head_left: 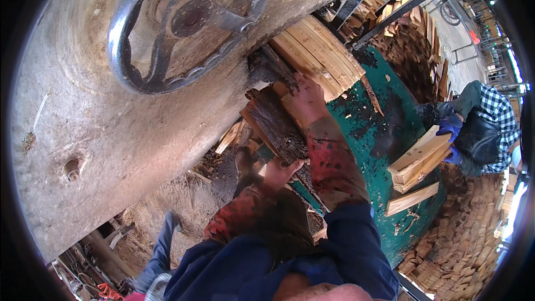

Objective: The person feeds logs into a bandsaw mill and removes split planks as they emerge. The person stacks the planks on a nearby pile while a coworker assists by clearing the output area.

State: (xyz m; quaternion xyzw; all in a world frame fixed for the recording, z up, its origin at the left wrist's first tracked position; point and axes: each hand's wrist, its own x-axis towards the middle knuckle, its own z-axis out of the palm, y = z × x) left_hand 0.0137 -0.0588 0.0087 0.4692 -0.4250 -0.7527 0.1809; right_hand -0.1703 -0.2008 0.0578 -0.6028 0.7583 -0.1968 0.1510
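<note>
My left hand [277,171] grips the lower end of a dark, wet-looking bundle of wooden boards [274,122], tilted between my two hands. My right hand [307,96] is closed on the upper end of those boards, its fingertips partly hidden among the dark pieces. Just beyond it, a stack of pale planks [315,56] lies on the edge of a green surface [362,150] stained with dark patches. Above and left of my hands is a large pale, worn plate [78,122] with a steel handwheel [120,42].
At right, a co-worker [496,122] in a checked shirt and blue gloves holds pale boards [418,161] over the green surface. Wood piles [451,228] lie behind. Dark metal bars [412,5] cross the top right. Another person's leg [161,251] shows at lower left.
</note>
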